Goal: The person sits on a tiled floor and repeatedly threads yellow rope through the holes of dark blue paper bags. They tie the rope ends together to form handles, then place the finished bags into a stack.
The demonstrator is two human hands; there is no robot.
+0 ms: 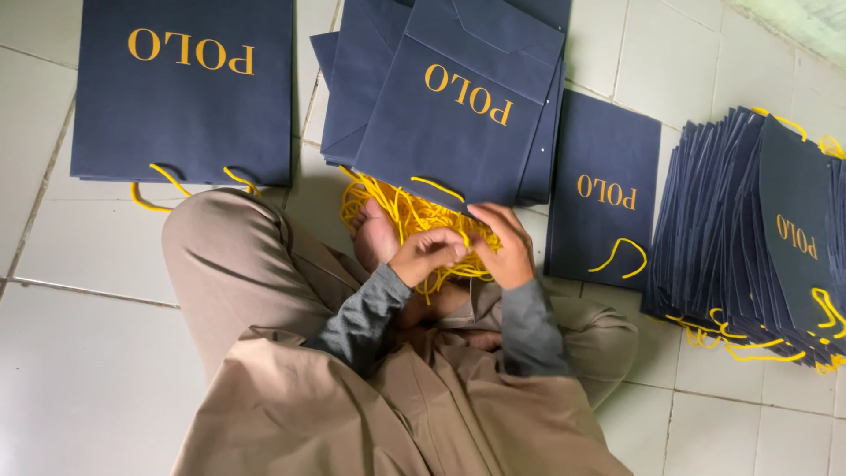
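Both hands meet over the lap, the left hand (429,253) pinched shut on a yellow cord (414,216) and the right hand (504,247) curled around the same tangle; the flat navy bag (458,106) lies just ahead on the tiled floor (88,353), within reach; a finished stack (749,229) stands aside.

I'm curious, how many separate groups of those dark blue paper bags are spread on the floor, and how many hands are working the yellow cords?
Lone flat bags: 2, the bag at upper left and the bag right of centre
Bag piles: 2, the centre pile and the right-hand stack
Yellow cord bundles: 1
Hands in the cords: 2, left hand, right hand
Total: 7
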